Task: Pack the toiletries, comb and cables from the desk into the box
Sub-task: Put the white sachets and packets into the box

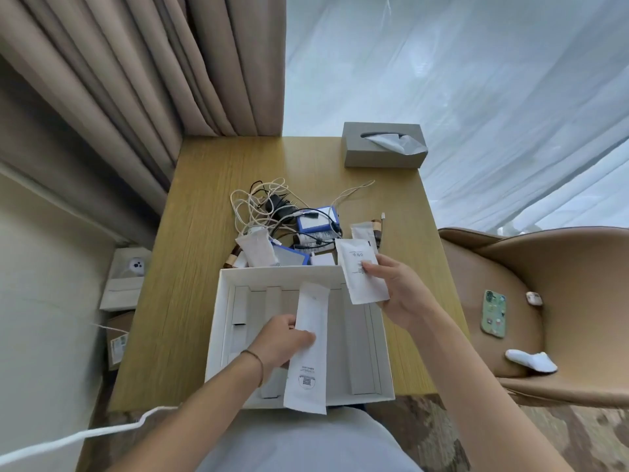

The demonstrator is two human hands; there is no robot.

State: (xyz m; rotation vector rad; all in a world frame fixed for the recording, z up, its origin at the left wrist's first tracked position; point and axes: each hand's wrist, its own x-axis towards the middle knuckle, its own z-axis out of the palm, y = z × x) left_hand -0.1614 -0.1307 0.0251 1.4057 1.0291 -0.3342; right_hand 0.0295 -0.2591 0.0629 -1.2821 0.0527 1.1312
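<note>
An open white box [218, 321] with cardboard dividers lies at the desk's near edge. My left hand [279, 342] grips a long white paper packet [309, 349] held lengthwise over the box's middle. My right hand [398, 287] holds a shorter white sachet [360, 270] above the box's far right corner. Behind the box lie more white sachets [258, 248], a tangle of white and black cables [262, 209] with a black plug, and a blue-edged white box [316, 219].
A grey tissue box [384, 144] stands at the desk's far right. A tan chair [544, 267] to the right holds a green phone [493, 313], an earbud case and a white sock. Curtains hang behind; small boxes sit on the floor at left.
</note>
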